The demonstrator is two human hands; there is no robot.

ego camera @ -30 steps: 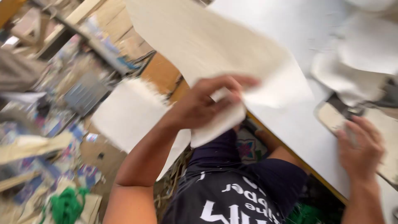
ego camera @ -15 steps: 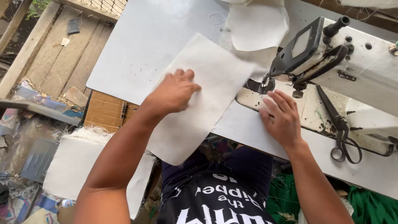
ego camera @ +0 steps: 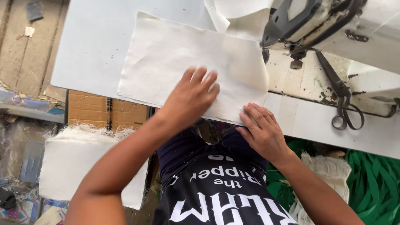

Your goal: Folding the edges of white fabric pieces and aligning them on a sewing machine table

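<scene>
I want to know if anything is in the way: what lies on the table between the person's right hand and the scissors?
Head view: only bare white table between the right hand and the scissors.

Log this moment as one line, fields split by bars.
left hand: flat on cream cloth panel | right hand: fingertips at panel's near edge | sewing machine: right of panel | scissors: on machine bed

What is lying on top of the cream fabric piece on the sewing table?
The left hand lies flat on the cream rectangular fabric piece; the right hand presses its near edge. The white table beneath is covered.
</scene>
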